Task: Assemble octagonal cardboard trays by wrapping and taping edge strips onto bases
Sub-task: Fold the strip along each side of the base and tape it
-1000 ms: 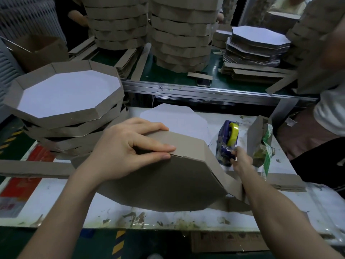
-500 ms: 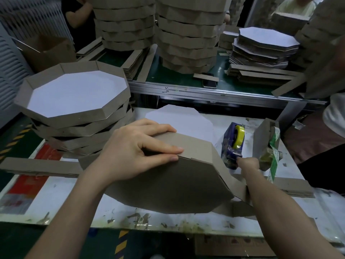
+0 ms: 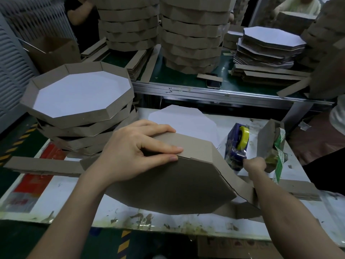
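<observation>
The tray (image 3: 168, 184) stands tilted on edge in the middle of the worktop (image 3: 56, 195), its brown underside facing the camera and its lower corner resting on the white surface. The left hand (image 3: 138, 152) grips its top rim, with the fingers laid over the edge strip (image 3: 196, 144) and the thumb pressing the strip's end against the base. From the tray's right side the unwrapped rest of the strip trails down onto the worktop toward the right forearm. The right hand (image 3: 254, 164) is curled into a fist touching the front of the tape dispenser (image 3: 238, 144), a blue one holding a yellow roll. Its fingers are hidden, so I cannot tell whether it pinches tape. Just right of the dispenser stands a small box (image 3: 268, 139) with a green-and-white band hanging from it. A white base (image 3: 183, 122) lies flat behind the tray. A stack of finished trays (image 3: 82, 94) sits at the left, and a loose strip (image 3: 43, 165) lies in front of that stack.
</observation>
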`<state>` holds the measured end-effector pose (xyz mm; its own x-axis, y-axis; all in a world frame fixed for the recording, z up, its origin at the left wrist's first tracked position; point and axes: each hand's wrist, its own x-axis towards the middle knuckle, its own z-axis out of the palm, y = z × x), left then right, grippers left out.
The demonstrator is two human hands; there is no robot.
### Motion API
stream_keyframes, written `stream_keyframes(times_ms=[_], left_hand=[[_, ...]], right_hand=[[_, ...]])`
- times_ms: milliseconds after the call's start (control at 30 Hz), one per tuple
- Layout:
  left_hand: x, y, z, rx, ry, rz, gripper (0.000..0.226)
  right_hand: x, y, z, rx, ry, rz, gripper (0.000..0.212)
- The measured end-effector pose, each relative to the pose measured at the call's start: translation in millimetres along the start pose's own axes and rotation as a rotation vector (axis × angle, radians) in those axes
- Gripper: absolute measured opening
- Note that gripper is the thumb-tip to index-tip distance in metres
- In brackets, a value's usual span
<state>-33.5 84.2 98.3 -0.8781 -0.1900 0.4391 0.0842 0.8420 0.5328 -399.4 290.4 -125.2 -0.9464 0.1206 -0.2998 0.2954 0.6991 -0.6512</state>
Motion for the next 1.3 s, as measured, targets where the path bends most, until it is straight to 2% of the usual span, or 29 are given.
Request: stream_keyframes(times_ms=[133,233,333,400,533,667,800,967,1300], left_hand=[[0,0,-1,-0.006,-0.009,0.001,0.029],[3,1,0,-0.002,-0.011,0.011,0.028],[4,0,2,0.005,-0.010,0.009,0.027],[4,-2,1,-0.002,-0.002,0.008,0.027],[2,-7,0,-0.036,0.016,-0.003,0.027],[0,-9,-2,-0.037,0.023,-0.011,0.027],[1,-10,-2,-0.036,0.018,-0.016,0.027],[4,-10,0,-0.024,0.001,-0.010,0.027],[3,-14,-2,-0.027,0.000,-0.004,0.026]], right_hand=[[-1,8,-4,0.247,-0.105,0.045,0.031],[-7,10,-8,0.415,-0.197,0.061,0.019],[-9,11,-5,0.481,-0.227,0.041,0.016],[-7,14,1,0.454,-0.236,0.051,0.019],[-5,11,6,0.293,-0.173,0.095,0.043],[-6,6,7,0.201,-0.110,0.084,0.052],[-5,6,5,0.179,-0.072,0.090,0.049],[-6,4,1,0.137,-0.061,0.072,0.031],[-20,2,-5,-0.055,-0.138,0.047,0.036]])
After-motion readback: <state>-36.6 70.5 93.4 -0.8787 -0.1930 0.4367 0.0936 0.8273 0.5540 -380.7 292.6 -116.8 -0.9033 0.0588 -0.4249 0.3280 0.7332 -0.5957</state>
